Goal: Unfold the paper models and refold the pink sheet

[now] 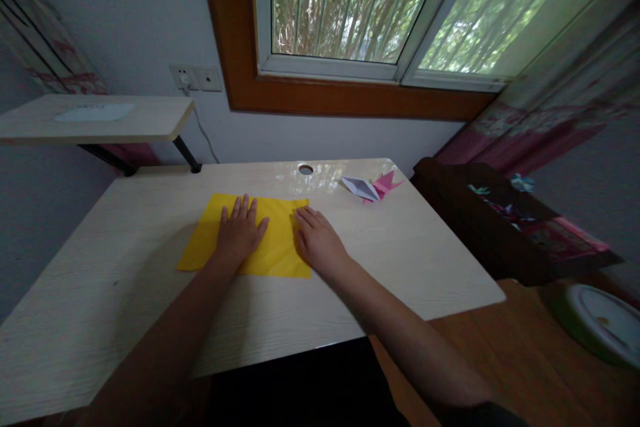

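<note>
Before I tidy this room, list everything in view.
Desk: 1, pale, centre
Large paper: 1, yellow, on desk
Folded papers: 2, white and pink, desk's far right
Hole: 1, dark, desk back
Shelf: 1, pale, far left
Sheet: 1, white, on shelf
Window: 1, brown surround, top
Sockets: 2, white, left of window
Cord: 1, white, below sockets
Curtains: 2, white-pink, both sides
Furniture: 1, brown, right
Floor: 1, brown, lower right
Round thing: 1, green-white, right edge
Unclear patch: 1, black, bottom centre
Forearms: 2, bare, over desk
Left hand: 1, bare, on paper
Right hand: 1, bare, paper's right edge
</note>
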